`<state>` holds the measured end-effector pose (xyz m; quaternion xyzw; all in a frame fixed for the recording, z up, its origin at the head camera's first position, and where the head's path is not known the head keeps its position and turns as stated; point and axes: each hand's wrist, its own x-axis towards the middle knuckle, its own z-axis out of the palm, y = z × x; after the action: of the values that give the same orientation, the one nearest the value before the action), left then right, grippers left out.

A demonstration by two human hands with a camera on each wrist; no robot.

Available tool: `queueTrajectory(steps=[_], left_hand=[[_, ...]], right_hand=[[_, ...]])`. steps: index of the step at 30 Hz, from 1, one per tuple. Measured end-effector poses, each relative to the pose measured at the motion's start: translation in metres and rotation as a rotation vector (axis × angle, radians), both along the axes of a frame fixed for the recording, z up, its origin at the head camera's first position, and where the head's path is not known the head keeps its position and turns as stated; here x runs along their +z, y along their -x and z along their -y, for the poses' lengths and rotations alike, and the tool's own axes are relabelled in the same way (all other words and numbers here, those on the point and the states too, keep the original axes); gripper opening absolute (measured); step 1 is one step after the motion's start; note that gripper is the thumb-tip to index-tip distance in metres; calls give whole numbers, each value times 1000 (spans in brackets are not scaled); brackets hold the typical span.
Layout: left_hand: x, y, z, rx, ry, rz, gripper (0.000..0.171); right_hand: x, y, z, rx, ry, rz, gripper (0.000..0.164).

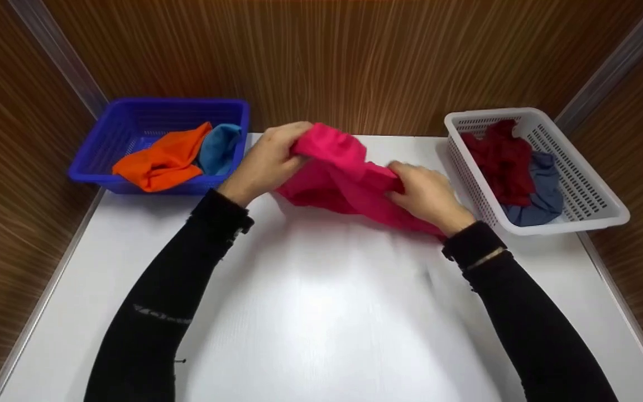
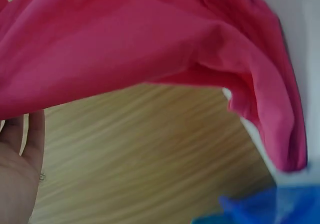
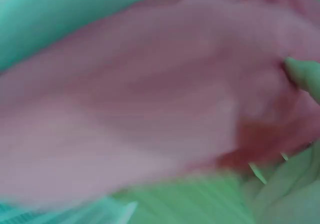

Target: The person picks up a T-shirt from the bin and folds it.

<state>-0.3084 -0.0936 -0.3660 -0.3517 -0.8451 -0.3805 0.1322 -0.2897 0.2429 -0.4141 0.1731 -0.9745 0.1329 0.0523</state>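
Note:
A bright pink cloth garment [image 1: 344, 184] hangs bunched and folded between both hands, above the far middle of the white table. My left hand [image 1: 272, 159] grips its upper left part; in the left wrist view the fingers [image 2: 34, 139] go behind the cloth. On the other side my right hand [image 1: 426, 192] pinches the garment between thumb and fingers, and its thumb [image 3: 302, 74] presses into the fabric in the right wrist view. That view is blurred and off in colour. The garment's exact kind cannot be told.
A blue basket [image 1: 159, 103] at the back left holds an orange cloth [image 1: 165, 159] and a teal cloth [image 1: 220, 149]. The white basket [image 1: 600, 204] at the back right contains a dark red cloth [image 1: 503, 162] and a grey-blue cloth [image 1: 539, 192]. Wood-grain walls [image 1: 321, 61] enclose the table.

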Motion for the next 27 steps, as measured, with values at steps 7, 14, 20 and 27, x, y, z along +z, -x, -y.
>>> queueTrajectory(steps=[7,14,20,27], left_hand=[[11,-22,49,52,58,-66,26],[6,-48,77,-23,190,-216,30],[-16,-75,81,-152,410,-182,36],[-49,-95,76,-261,700,-51,37]], right_hand=[[19,-2,-35,-83,-2,-94,22],[46,-23,-36,76,-79,-243,17],[23,-47,-26,360,-211,-191,17],[-15,-66,-16,495,-324,-110,21]])
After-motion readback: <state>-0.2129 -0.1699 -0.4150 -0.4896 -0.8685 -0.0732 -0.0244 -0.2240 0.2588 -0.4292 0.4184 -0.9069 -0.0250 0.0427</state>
